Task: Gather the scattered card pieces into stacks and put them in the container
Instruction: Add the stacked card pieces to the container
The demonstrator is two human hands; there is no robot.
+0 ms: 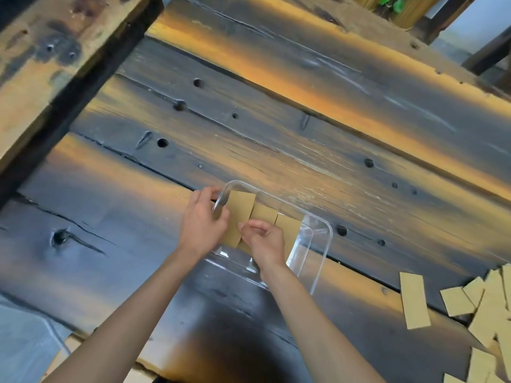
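A clear plastic container (322, 255) sits on the dark wooden table. Inside it stand brown card stacks: a tall one (240, 208) at the left, a second (264, 213) and a third (289, 226) to its right. My left hand (200, 222) grips the container's left rim, its thumb against the tall stack. My right hand (262, 240) is inside the container with fingertips pinched on the lower edge of the card stacks. Several loose card pieces (414, 299) lie scattered at the right edge of the table.
The table (276, 139) is made of rough dark planks with holes and cracks. A thick wooden beam (55, 64) runs along the upper left. A potted plant (392, 4) stands at the far top right.
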